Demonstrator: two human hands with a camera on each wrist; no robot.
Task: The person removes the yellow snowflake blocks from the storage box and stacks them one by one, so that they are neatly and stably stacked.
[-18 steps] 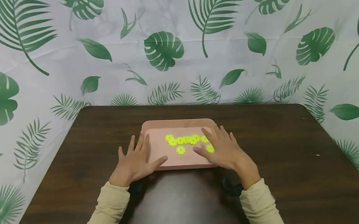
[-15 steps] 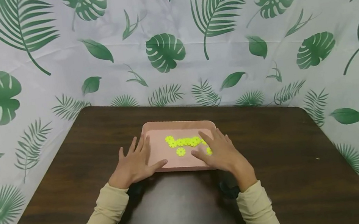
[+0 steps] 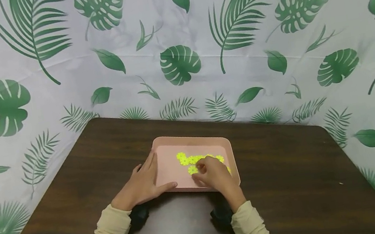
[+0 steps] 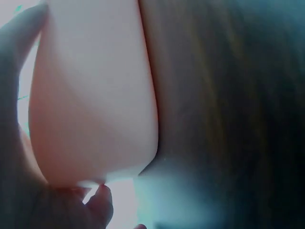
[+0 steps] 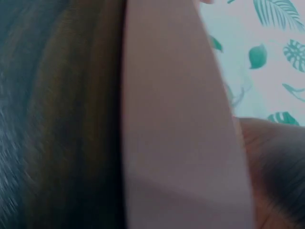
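A shallow pink tray (image 3: pixel 170 171) lies on the table, holding several yellow flower-shaped pieces (image 3: pixel 181 158), most bunched in a row across its middle. My left hand (image 3: pixel 143 184) rests at the tray's left end, fingers straight along the side and thumb on the front rim. Over the right half of the tray is my right hand (image 3: pixel 215 175), its fingers bent downward beside a single yellow flower piece (image 3: pixel 192 170). Its fingertips are partly hidden, so whether it pinches a piece is unclear. Both wrist views mostly show the tray's outer wall (image 4: pixel 100 95).
The dark wooden table (image 3: pixel 290 182) extends around the tray. Behind it hangs a white cloth (image 3: pixel 209 66) printed with green leaves. A dark wrist device (image 3: pixel 221 215) sits under the right wrist. A tiny pale speck (image 3: pixel 341 183) lies at the right.
My right hand has left the tray's right edge, moved left over the flower pieces and bent its fingers. The left hand stays at the left end. The head view has tilted up slightly.
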